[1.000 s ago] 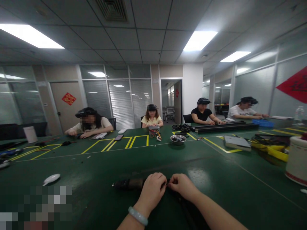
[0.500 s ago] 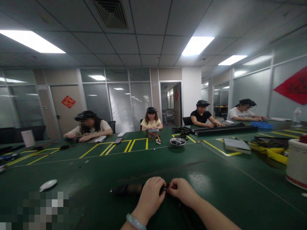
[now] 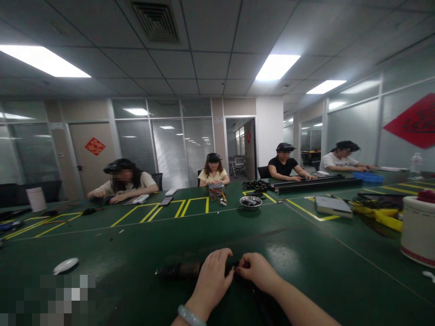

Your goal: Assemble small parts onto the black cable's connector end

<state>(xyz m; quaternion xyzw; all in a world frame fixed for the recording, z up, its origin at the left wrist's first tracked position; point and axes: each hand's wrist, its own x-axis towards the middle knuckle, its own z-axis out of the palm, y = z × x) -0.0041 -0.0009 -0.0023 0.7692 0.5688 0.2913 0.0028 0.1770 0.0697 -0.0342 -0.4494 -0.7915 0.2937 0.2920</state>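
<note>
A long dark cylindrical object [image 3: 176, 270] lies on the green table [image 3: 306, 253] close in front of me. My left hand [image 3: 212, 278], with a pale bracelet on its wrist, rests over the object's right end and grips it. My right hand [image 3: 256, 271] meets the left one there, fingertips pinched on a small part at the object's end. A dark cord or strap [image 3: 263, 303] runs from the hands toward me. What is pinched is too small to tell.
Several people sit at work along the table's far side. A metal bowl [image 3: 250, 202] stands mid-table, a white container [image 3: 417, 231] at the right, a grey flat box [image 3: 331, 206] and yellow parts [image 3: 387, 217] beyond it, a white oval item [image 3: 65, 265] at the left.
Both hands stay on the dark object; the fingers shift slightly. The view has tilted a little, so the hands sit lower in the picture.
</note>
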